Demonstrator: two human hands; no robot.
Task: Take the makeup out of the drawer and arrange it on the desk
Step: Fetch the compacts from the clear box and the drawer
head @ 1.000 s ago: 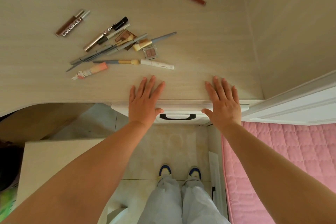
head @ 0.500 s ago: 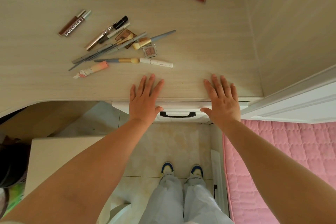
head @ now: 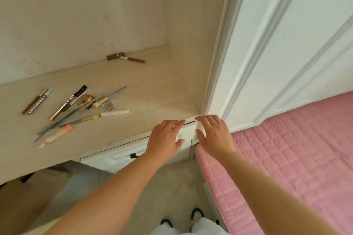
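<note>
Makeup [head: 80,108] heaped in a loose pile on the desk [head: 152,89], two lip products [head: 126,58] apart by the back wall. Drawer [head: 118,155] shut beneath the edge, probably emptied. Left hand [head: 164,137] and right hand [head: 214,135] flat, fingers straight, gripping nothing, hovering near the desk's right corner. Arranging seemingly not yet done.

Soft even daylight, motion blur throughout, wide-angle edge distortion.
</note>
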